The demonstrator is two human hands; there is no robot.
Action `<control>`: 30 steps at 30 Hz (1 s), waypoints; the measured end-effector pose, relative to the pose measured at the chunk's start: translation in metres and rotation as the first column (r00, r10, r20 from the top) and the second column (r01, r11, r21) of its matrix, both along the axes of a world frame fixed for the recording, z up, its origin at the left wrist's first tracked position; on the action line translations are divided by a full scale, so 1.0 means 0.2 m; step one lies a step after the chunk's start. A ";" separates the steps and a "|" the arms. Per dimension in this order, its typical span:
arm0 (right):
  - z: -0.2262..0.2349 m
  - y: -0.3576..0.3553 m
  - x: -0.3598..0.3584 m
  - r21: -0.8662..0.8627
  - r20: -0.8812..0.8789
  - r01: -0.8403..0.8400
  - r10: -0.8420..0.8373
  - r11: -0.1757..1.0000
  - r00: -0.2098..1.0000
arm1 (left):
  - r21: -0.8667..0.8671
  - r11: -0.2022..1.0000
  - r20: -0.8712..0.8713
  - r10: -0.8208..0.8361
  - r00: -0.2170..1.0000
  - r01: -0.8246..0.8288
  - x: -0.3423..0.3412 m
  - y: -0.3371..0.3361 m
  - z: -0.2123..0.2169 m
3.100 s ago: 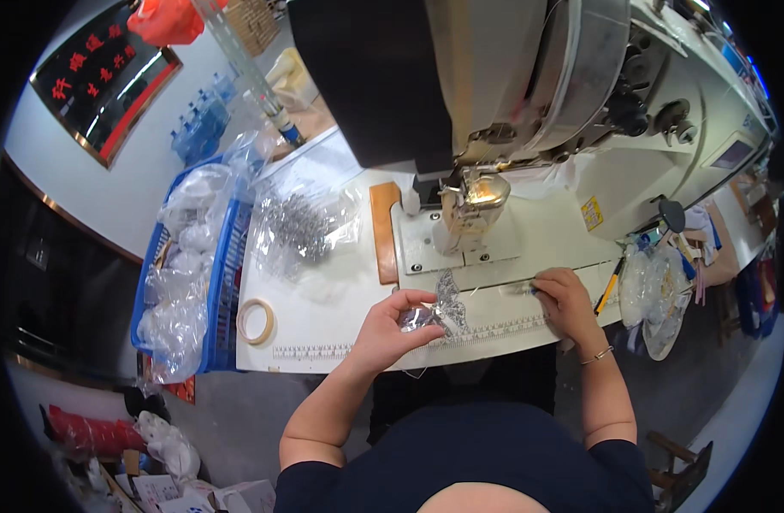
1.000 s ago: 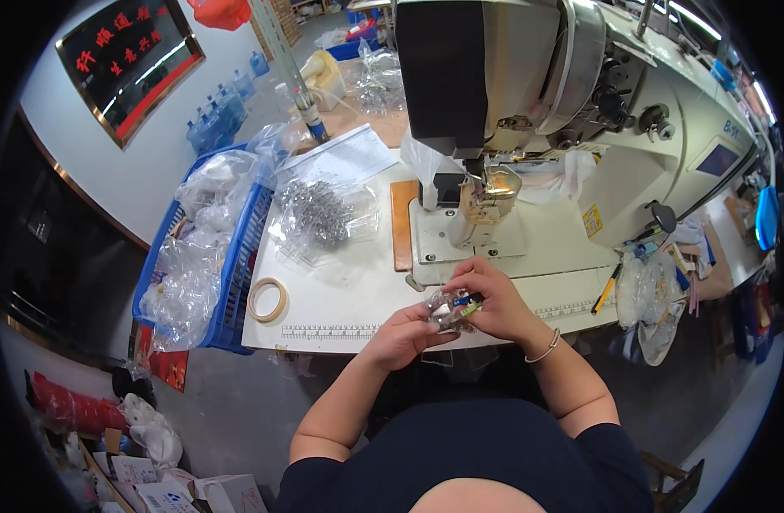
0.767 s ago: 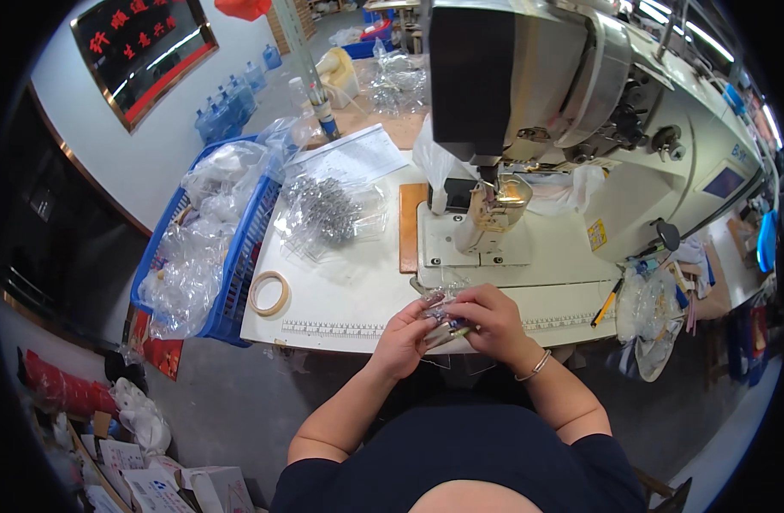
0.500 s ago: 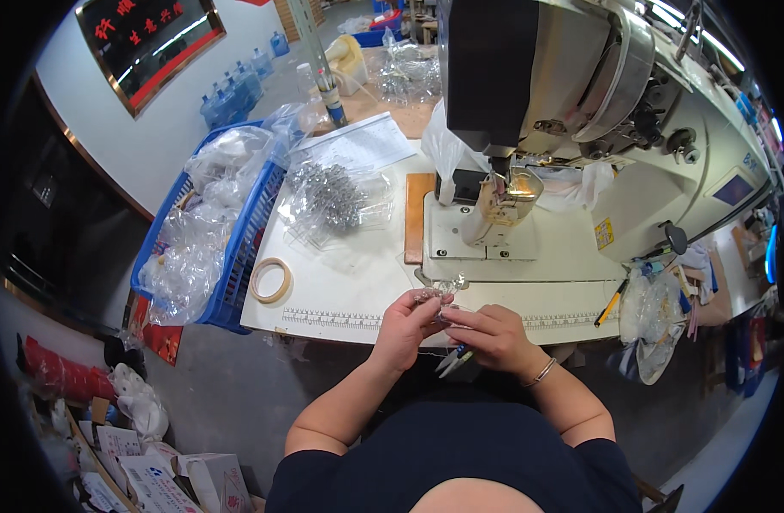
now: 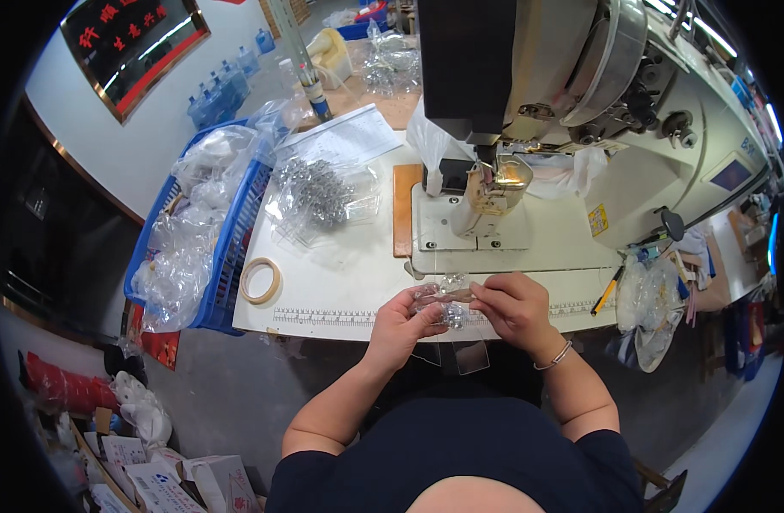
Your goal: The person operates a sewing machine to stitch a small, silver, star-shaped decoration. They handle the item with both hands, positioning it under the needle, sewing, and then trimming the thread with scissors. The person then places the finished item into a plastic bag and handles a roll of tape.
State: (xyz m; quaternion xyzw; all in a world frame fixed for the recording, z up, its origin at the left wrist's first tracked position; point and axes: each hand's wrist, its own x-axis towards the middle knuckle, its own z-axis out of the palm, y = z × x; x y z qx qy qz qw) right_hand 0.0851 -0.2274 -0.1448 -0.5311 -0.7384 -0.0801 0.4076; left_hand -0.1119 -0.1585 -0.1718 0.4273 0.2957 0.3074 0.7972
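So there's just the head view here, and two bare hands are working right over the front edge of a white sewing table (image 5: pixel 345 269). Left hand (image 5: pixel 400 327) is pinching one shiny silver piece (image 5: pixel 453 315) between thumb and fingers. Right hand (image 5: pixel 518 309), with one bracelet (image 5: pixel 565 349) on its wrist, is closing around one pair of thread snips (image 5: pixel 456 296), blades pointing left across the silver piece; can't tell if they're cutting. One clear strip (image 5: pixel 472 357) is hanging just below.

Behind the hands, one post-bed sewing machine (image 5: pixel 550 68) is standing, with one brown wooden block (image 5: pixel 403 214) sitting left of its needle plate. Further left, one pile of silver pieces (image 5: pixel 315 192) is lying on clear plastic (too tangled to count), and one tape roll (image 5: pixel 277 280) is resting nearer the edge. One blue basket (image 5: pixel 229 261) is holding clear plastic bags, number unclear.
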 end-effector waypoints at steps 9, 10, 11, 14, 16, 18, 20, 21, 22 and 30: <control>-0.04 0.03 -0.02 0.056 0.031 -0.001 -0.001 0.998 1.000 | 0.003 1.000 0.003 -0.007 1.000 0.007 0.01 -0.01 -0.02; -0.04 0.03 -0.02 0.055 0.028 -0.004 0.003 0.998 1.000 | 0.002 1.000 0.006 -0.009 1.000 0.009 0.01 -0.01 -0.03; -0.04 0.03 -0.02 0.054 0.025 -0.007 0.006 0.999 1.000 | -0.009 1.000 0.007 -0.017 1.000 0.017 0.01 -0.01 -0.03; -0.05 0.04 -0.02 0.056 0.024 -0.029 0.027 0.998 0.999 | -0.020 0.999 0.004 -0.036 0.999 0.036 0.02 -0.01 -0.02; -0.06 0.04 -0.02 0.031 0.010 -0.024 0.023 0.999 1.000 | 0.007 1.000 -0.005 -0.025 1.000 0.025 0.02 -0.01 -0.02; -0.07 0.04 -0.02 0.006 -0.036 -0.027 0.027 1.000 0.999 | 0.049 0.998 -0.032 -0.025 0.999 0.026 0.02 -0.02 -0.02; -0.09 0.04 -0.02 -0.019 -0.116 -0.040 0.038 0.999 0.993 | 0.049 0.998 -0.029 -0.025 0.999 0.026 0.02 -0.02 -0.02; -0.09 0.04 -0.02 -0.048 -0.201 -0.027 0.017 0.998 0.979 | 0.031 0.999 -0.012 -0.021 1.000 0.022 0.02 -0.01 -0.03; -0.09 0.03 -0.02 -0.077 -0.285 -0.016 -0.006 0.997 0.959 | 0.012 1.000 0.005 -0.018 1.000 0.018 0.02 -0.01 -0.03; -0.10 -0.03 0.04 -0.258 -0.600 0.058 -0.207 0.964 0.773 | -0.251 0.967 0.227 0.103 0.968 -0.044 0.01 0.03 -0.05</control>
